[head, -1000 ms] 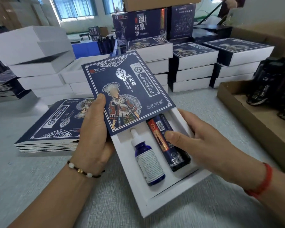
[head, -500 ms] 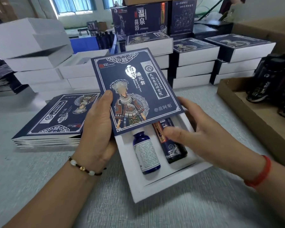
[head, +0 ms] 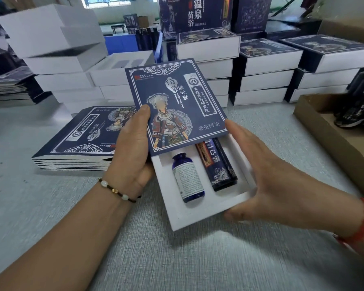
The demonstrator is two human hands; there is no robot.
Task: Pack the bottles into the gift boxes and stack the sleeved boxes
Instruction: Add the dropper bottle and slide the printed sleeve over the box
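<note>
The grey textured table carries the work. At its far edge stand stacks of finished sleeved boxes, white-sided with navy printed tops. To the left lies a low pile of flat navy printed sleeves. At the right edge sits a brown cardboard tray with dark bottles in it, though blur prevents counting them.

The item in hand is the white rectangular gift box, held tilted above the table. A navy printed card sleeve with a costumed figure covers roughly its far half; the near half stays exposed.

The left hand grips the sleeve's left edge, thumb curled on the printed face (the other fingers are hidden beneath). The right hand cups the box's right side and near corner, thumb under the near edge, fingers extended along the side wall and touching it.

Two items sit side by side in the box's recesses: a dark blue tube with red and gold print, and left of it a small cobalt glass bottle with a white label.

Assessment: sleeving is part done. To finish cleanly, the box should stay square to the sleeve mouth, both bottles seated flat, and the push applied evenly from the near edge, so the card does not snag.
</note>
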